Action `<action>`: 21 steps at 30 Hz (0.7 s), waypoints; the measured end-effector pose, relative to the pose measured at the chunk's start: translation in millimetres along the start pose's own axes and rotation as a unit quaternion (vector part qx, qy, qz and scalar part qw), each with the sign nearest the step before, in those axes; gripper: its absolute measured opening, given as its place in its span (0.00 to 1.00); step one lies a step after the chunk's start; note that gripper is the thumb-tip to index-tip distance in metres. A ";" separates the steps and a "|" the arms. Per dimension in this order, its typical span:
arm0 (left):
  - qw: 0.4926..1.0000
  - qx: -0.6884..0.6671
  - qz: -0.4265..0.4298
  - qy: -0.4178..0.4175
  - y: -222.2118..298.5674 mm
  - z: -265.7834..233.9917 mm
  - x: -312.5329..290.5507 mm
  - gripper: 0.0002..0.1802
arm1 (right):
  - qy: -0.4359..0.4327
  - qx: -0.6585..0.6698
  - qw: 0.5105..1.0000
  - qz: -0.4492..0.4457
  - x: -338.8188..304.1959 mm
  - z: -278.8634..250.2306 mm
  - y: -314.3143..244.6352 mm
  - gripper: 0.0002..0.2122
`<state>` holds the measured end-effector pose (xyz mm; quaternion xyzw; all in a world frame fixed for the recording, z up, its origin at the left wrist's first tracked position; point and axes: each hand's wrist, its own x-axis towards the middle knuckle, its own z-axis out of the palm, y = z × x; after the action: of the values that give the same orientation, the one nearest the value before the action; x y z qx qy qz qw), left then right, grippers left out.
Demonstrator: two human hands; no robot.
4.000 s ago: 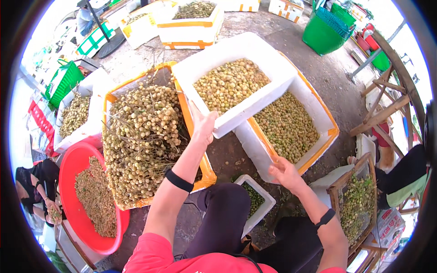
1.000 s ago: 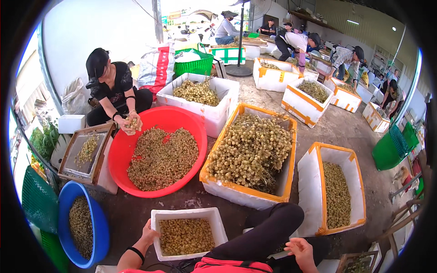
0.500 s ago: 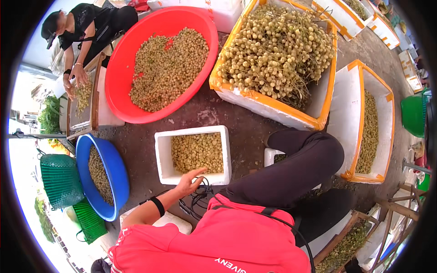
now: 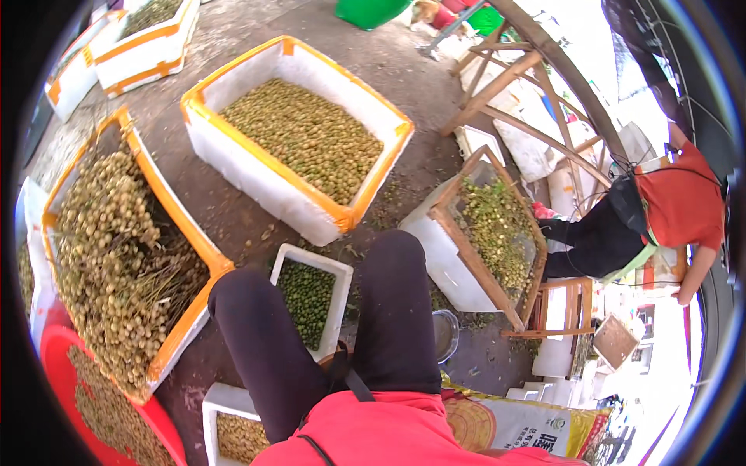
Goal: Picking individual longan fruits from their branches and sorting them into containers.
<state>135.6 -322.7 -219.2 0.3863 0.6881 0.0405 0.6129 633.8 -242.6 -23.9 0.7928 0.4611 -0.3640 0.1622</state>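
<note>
Clear of both out-of-view hands, see small, round, tan fruit (image 4: 239, 439), loose in a white box (image 4: 229, 399); cannot tell whether apart, together or clamped.

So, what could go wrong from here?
The small white foam box of round green fruit sits between the person's dark-trousered legs; a shifting knee might tip it.

Tan fruit bunches are heaped against the orange-taped rim of a large white foam box; some might drop off into the red plastic tub beside it.

The brown wooden-framed screen, resting atop another foam box, might slip if bumped.
</note>
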 end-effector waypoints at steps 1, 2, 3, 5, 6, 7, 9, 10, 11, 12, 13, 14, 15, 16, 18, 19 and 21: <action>1.000 0.009 0.009 0.008 12.1 -8.4 7.2 0.21 | 0.000 0.012 1.000 0.017 -10.2 4.6 11.5 0.11; 1.000 0.017 0.016 0.014 22.2 -14.4 11.8 0.21 | -0.001 0.025 0.999 0.036 -18.8 9.8 22.3 0.11; 0.999 0.025 0.021 0.021 30.4 -21.2 13.4 0.21 | -0.004 0.038 0.998 0.051 -27.8 18.8 31.3 0.11; 0.998 0.038 0.033 0.029 50.8 -27.0 18.8 0.22 | -0.009 0.055 0.996 0.075 -34.3 25.2 47.6 0.11; 0.998 0.046 0.037 0.029 60.5 -30.7 23.1 0.22 | -0.016 0.064 0.994 0.088 -33.0 31.1 53.3 0.10; 0.997 0.052 0.041 0.030 71.2 -31.0 26.5 0.22 | -0.021 0.072 0.992 0.099 -33.8 34.0 59.0 0.10; 0.996 0.067 0.045 0.034 92.5 -32.9 27.3 0.22 | -0.035 0.087 0.989 0.113 -29.0 41.8 70.3 0.10; 0.996 0.075 0.046 0.035 103.7 -31.6 27.3 0.22 | -0.041 0.093 0.988 0.117 -24.7 43.8 77.4 0.10; 0.994 0.088 0.044 0.039 114.9 -31.5 23.2 0.23 | -0.055 0.104 0.986 0.118 -17.3 49.3 82.9 0.10; 0.994 0.096 0.040 0.041 128.2 -28.5 21.8 0.23 | -0.063 0.113 0.984 0.123 -9.8 51.4 90.2 0.10; 0.993 0.109 0.037 0.040 142.1 -27.3 20.0 0.23 | -0.074 0.123 0.982 0.126 -1.5 54.8 96.1 0.10; 0.991 0.118 0.037 0.040 155.5 -25.7 20.5 0.23 | -0.080 0.136 0.979 0.131 5.6 57.3 99.2 0.10; 0.990 0.128 0.032 0.039 166.7 -24.2 16.9 0.23 | -0.087 0.147 0.976 0.137 8.4 59.3 102.0 0.09; 0.990 0.133 0.022 0.041 176.6 -24.0 12.0 0.23 | -0.099 0.151 0.974 0.137 16.7 61.1 103.4 0.09; 0.988 0.147 0.019 0.037 197.8 -19.3 9.5 0.24 | -0.107 0.162 0.972 0.130 29.7 57.0 105.5 0.09; 0.987 0.155 0.017 0.034 207.2 -20.2 6.5 0.24 | -0.115 0.164 0.972 0.124 32.7 56.5 104.7 0.09; 0.984 0.173 0.021 0.034 225.2 -22.2 0.9 0.24 | -0.123 0.164 0.972 0.116 45.2 51.3 106.2 0.09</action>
<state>224.8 -155.7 -95.3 0.4991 0.6970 -0.0536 0.5121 716.1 -300.8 -100.0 0.8055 0.2766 -0.5086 0.1261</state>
